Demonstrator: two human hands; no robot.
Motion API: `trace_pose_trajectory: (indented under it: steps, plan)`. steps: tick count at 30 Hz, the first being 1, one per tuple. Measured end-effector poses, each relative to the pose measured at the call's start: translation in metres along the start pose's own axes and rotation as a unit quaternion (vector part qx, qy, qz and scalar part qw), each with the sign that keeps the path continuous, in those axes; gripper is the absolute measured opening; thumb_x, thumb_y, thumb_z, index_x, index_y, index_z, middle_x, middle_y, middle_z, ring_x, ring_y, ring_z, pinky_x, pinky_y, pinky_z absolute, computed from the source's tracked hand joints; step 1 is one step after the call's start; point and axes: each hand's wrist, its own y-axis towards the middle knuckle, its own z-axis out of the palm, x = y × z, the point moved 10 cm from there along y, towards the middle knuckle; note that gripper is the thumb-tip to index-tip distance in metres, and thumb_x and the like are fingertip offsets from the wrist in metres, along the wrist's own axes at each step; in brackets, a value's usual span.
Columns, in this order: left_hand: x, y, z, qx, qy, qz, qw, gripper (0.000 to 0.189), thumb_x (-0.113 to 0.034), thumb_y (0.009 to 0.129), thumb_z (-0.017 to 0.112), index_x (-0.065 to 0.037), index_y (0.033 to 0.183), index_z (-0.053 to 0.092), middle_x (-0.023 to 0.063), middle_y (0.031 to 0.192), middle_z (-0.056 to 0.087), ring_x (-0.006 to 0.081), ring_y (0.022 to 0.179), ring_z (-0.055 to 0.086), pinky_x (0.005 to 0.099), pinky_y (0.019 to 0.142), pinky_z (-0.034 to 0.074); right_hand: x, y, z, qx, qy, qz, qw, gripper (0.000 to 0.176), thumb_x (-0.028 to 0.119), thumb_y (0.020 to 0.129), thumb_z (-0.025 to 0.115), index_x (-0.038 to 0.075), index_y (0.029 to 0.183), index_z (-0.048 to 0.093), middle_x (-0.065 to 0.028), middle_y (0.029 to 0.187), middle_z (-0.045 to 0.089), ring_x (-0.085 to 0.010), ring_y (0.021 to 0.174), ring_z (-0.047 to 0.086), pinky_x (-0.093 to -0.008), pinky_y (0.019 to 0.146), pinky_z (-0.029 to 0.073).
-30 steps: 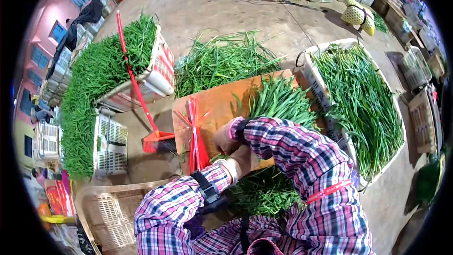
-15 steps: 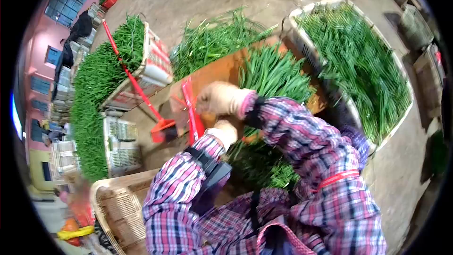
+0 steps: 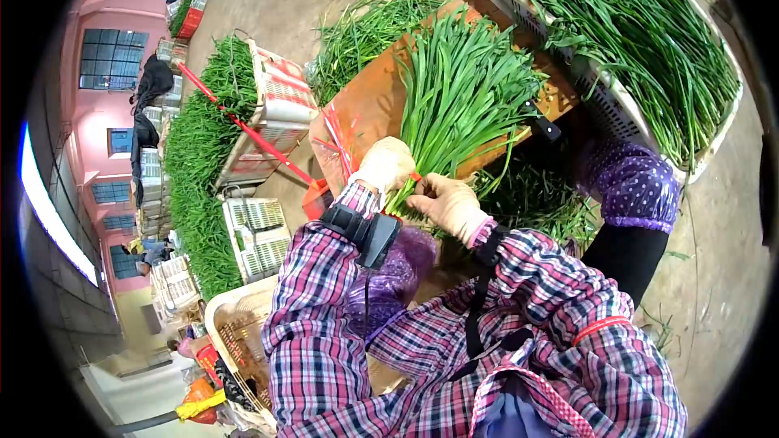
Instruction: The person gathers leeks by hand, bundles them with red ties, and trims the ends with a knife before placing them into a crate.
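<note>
A bunch of long green leafy stalks (image 3: 462, 89) lies on an orange-brown board (image 3: 369, 105), its cut ends toward me. My left hand (image 3: 385, 164), in a pale glove, is closed around the stalks near their base. Beside it, my gloved right hand (image 3: 450, 204) pinches a red tie (image 3: 416, 177) at the right side of the bunch. More red ties (image 3: 337, 139) lie on the board's left part, near my left hand. A dark-handled knife (image 3: 545, 126) rests at the board's right edge.
A crate of green stalks (image 3: 621, 109) stands at the right. Loose greens (image 3: 357, 53) lie behind the board. At the left are a stack of greens (image 3: 195, 170), white crates (image 3: 258, 235) and a red-handled tool (image 3: 260, 139). An empty basket (image 3: 235, 300) is at lower left.
Both hands have moved from the red ties on the board to the base of the bunch. My left hand now grips the stalks, with a red tie between the hands. The view has shifted.
</note>
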Motion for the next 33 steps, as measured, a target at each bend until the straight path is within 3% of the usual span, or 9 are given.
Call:
trace_pose_trajectory:
  steps: [3,6,8,13,15,19,22,27,33]
  plan:
    - [0.026,-0.008,0.006,-0.012,-0.291,-0.176,0.940,0.010,-0.007,0.076,0.063,-0.001,0.068,0.061,0.0083,0.056,0.057,0.0177,0.045,0.055,0.0306,0.039,0.040,0.019,0.005,0.001,-0.012,-0.102,-0.018,0.995,0.043,0.046,0.074,0.072,0.008,0.092,0.061,-0.0102,0.079,0.066,-0.0241,0.075,0.064,-0.0347,0.068,0.049]
    - [0.023,-0.023,0.007,-0.037,-0.435,-0.228,0.870,0.009,-0.005,0.077,0.061,0.000,0.070,0.060,0.0091,0.056,0.057,0.0183,0.043,0.054,0.0304,0.039,0.040,0.014,0.011,0.004,0.013,-0.144,0.024,0.989,0.056,0.060,0.072,0.066,0.009,0.094,0.061,-0.0126,0.086,0.067,-0.0305,0.084,0.064,-0.0397,0.073,0.049]
    - [0.034,-0.006,0.024,0.033,-0.391,-0.208,0.896,0.008,-0.004,0.078,0.060,0.000,0.071,0.060,0.0100,0.058,0.057,0.0191,0.045,0.055,0.0304,0.039,0.042,0.015,0.013,0.003,0.000,-0.166,0.022,0.986,0.061,0.065,0.072,0.062,0.008,0.096,0.061,-0.0135,0.088,0.067,-0.0310,0.086,0.064,-0.0411,0.074,0.049]
    - [0.034,-0.014,0.016,-0.017,-0.435,-0.203,0.877,0.010,-0.006,0.078,0.062,0.000,0.071,0.060,0.0104,0.063,0.059,0.0197,0.049,0.058,0.0293,0.040,0.042,0.014,0.016,0.009,-0.017,-0.217,0.012,0.976,0.043,0.048,0.084,0.054,0.010,0.102,0.061,-0.0149,0.084,0.067,-0.0316,0.083,0.064,-0.0429,0.074,0.049]
    - [0.031,-0.017,0.012,-0.020,-0.425,-0.180,0.887,0.010,-0.007,0.078,0.062,0.000,0.071,0.060,0.0102,0.063,0.059,0.0196,0.049,0.058,0.0291,0.040,0.042,0.014,0.015,0.009,-0.027,-0.242,-0.008,0.970,0.039,0.047,0.085,0.053,0.012,0.099,0.062,-0.0142,0.080,0.066,-0.0314,0.079,0.064,-0.0428,0.070,0.049]
    - [0.038,-0.016,0.039,0.038,-0.563,-0.238,0.791,0.013,-0.011,0.080,0.063,0.000,0.074,0.060,0.0093,0.064,0.060,0.0195,0.051,0.060,0.0274,0.040,0.042,0.023,0.017,0.000,-0.051,-0.303,-0.068,0.949,0.026,0.038,0.086,0.053,0.015,0.090,0.064,-0.0124,0.071,0.064,-0.0321,0.071,0.063,-0.0440,0.063,0.048]
    - [0.032,-0.027,0.026,0.002,-0.534,-0.247,0.809,0.014,-0.013,0.081,0.063,0.000,0.077,0.060,0.0095,0.066,0.060,0.0193,0.052,0.060,0.0278,0.040,0.041,0.040,0.017,-0.010,-0.017,-0.331,-0.088,0.940,0.023,0.033,0.084,0.054,0.014,0.087,0.066,-0.0103,0.079,0.066,-0.0305,0.078,0.064,-0.0427,0.066,0.050]
    - [0.032,-0.039,0.027,-0.100,-0.617,-0.147,0.766,0.014,-0.014,0.083,0.059,-0.001,0.084,0.060,0.0063,0.067,0.058,0.0172,0.050,0.057,0.0275,0.042,0.043,0.065,0.033,-0.015,0.088,-0.468,-0.101,0.874,0.029,0.035,0.087,0.052,0.013,0.090,0.070,-0.0109,0.081,0.068,-0.0288,0.079,0.066,-0.0410,0.065,0.051]
    - [0.044,-0.053,0.050,-0.238,-0.663,-0.180,0.687,0.009,-0.011,0.084,0.060,-0.003,0.087,0.063,0.0035,0.067,0.058,0.0125,0.052,0.053,0.0237,0.042,0.042,0.097,0.054,0.011,0.174,-0.589,-0.192,0.766,0.019,0.025,0.076,0.061,0.012,0.083,0.072,-0.0091,0.080,0.069,-0.0277,0.076,0.067,-0.0381,0.064,0.052]
